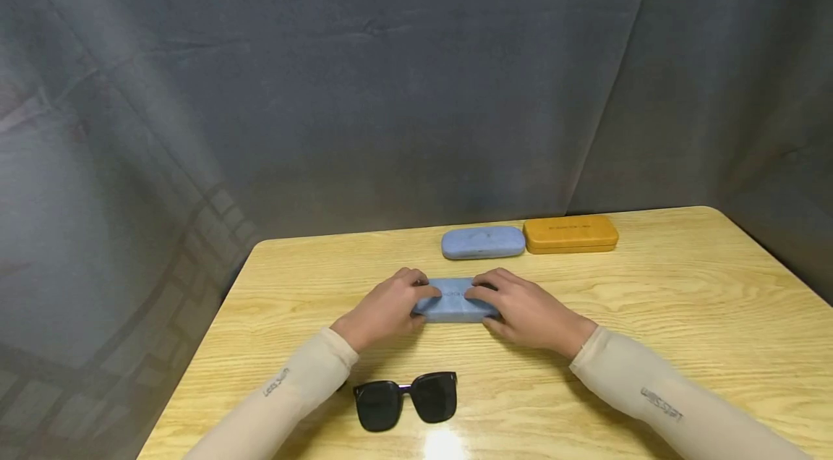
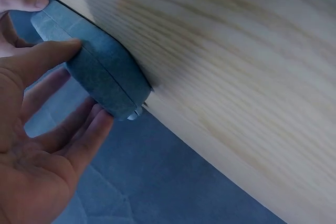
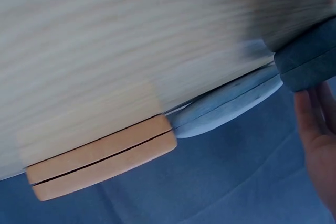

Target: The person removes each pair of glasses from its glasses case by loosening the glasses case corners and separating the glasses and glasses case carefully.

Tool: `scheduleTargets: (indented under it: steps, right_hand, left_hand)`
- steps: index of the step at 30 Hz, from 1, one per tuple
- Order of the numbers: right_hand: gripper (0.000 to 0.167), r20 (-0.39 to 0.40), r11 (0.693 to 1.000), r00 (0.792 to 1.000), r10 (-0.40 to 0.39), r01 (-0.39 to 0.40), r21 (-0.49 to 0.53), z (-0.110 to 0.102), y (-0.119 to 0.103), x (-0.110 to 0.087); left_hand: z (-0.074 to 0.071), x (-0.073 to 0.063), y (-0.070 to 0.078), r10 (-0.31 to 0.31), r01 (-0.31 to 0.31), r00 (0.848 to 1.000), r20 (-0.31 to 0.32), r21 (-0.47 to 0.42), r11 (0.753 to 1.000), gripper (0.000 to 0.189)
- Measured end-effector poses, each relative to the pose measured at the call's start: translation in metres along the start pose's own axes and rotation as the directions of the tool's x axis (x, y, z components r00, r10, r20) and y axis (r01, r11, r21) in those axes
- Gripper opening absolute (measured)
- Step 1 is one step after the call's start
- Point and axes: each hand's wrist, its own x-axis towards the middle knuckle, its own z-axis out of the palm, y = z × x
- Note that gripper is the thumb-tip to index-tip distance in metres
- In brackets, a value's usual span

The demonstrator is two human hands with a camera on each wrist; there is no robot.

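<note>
A blue glasses case [image 1: 454, 309] with printed letters on its lid lies between both hands, nearly level with the table's middle. The left hand [image 1: 389, 308] grips its left end, thumb at the near side and fingers on the top and far side. At the other end, the right hand [image 1: 528, 309] grips it in the same way. In the left wrist view the seam of the case [image 2: 102, 64] runs closed along its side. The right wrist view shows only one end of the case [image 3: 304, 61] and part of the right hand [image 3: 323, 156].
Black sunglasses [image 1: 434, 397] lie near the front of the wooden table [image 1: 690, 301], by the left forearm. Toward the back edge, a second blue glasses case [image 1: 483, 243] sits beside an orange glasses case [image 1: 570, 236]. Grey cloth [image 1: 416, 98] hangs behind the table.
</note>
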Motion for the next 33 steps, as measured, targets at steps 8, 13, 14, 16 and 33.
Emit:
scheduleTargets:
  steps: [8,13,14,16,33]
  right_hand:
    - [0.038,0.025,1.000,1.000,0.002,-0.001,-0.003,0.003,-0.006,0.022]
    - [0.037,0.031,1.000,1.000,0.006,-0.006,0.007,0.006,-0.008,0.031]
    - [0.037,0.030,1.000,1.000,0.006,-0.007,0.009,0.006,-0.008,0.032]
    - [0.037,0.025,1.000,1.000,0.005,-0.006,0.008,0.007,-0.009,0.036]
    - [0.037,0.031,0.999,0.999,0.032,-0.032,-0.025,0.020,-0.020,0.062]
  left_hand:
    - [-0.004,-0.006,-0.012,-0.052,0.052,0.999,0.005,0.004,0.999,0.043]
    - [-0.007,-0.007,-0.017,-0.074,0.074,0.997,0.012,0.006,0.997,0.044]
    - [-0.008,-0.008,-0.018,-0.081,0.081,0.997,0.014,0.007,0.997,0.044]
    - [-0.009,-0.008,-0.020,-0.094,0.094,0.995,0.020,0.009,0.996,0.045]
    - [-0.007,-0.012,-0.031,-0.147,0.150,0.989,-0.030,0.113,0.982,0.041]
